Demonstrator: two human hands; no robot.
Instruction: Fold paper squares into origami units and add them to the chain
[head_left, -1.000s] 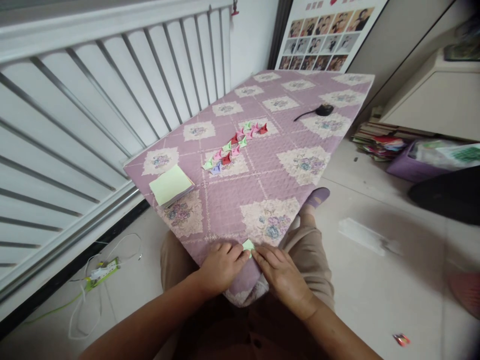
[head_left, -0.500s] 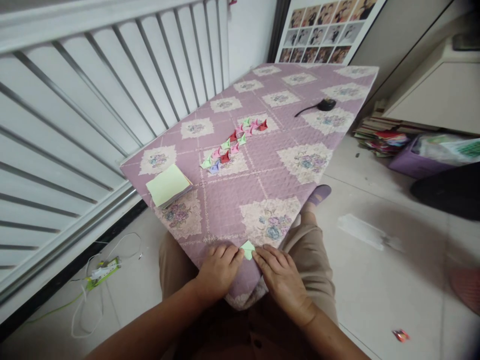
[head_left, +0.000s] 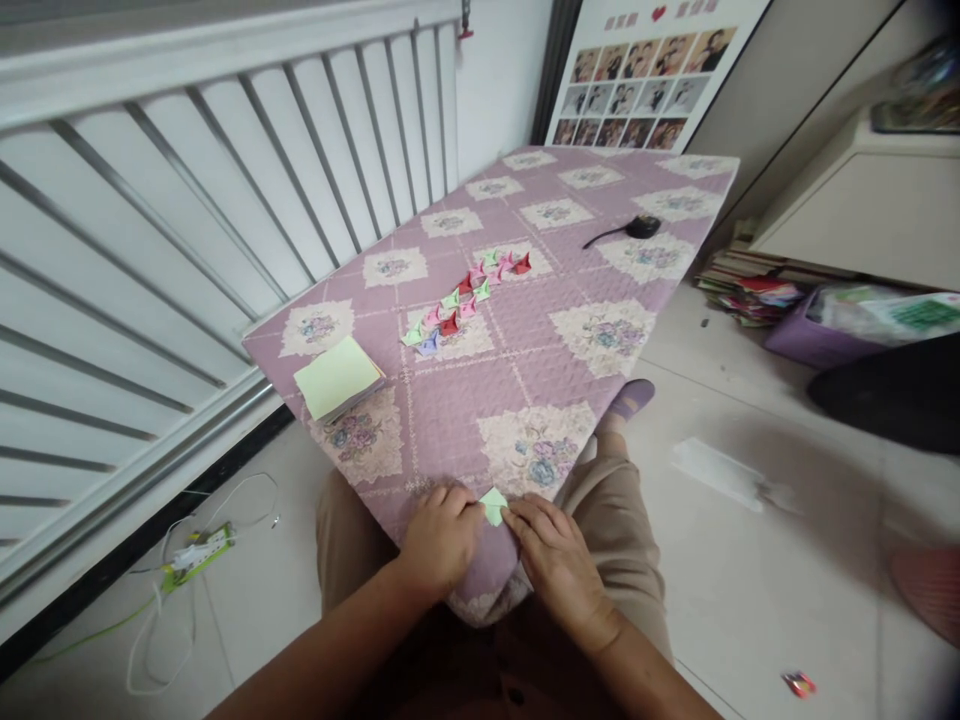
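Note:
A small light-green piece of folded paper lies at the near corner of the table, between my two hands. My left hand has its fingers curled at the paper's left edge. From the right, my right hand touches the opposite edge with its thumb and fingertips, the fingers close together. Farther up the cloth, several small folded paper pieces in green, pink, red and blue form a slanting double row. At the table's left edge sits a stack of square paper, light green on top.
The table has a purple flowered cloth. A black object with a thin tail lies at its far right. White railings border the left. On the floor are a power strip with cables and a purple bin.
The view has tilted up slightly. My left hand's fingers are more curled beside the green paper; my right hand stays at its right edge.

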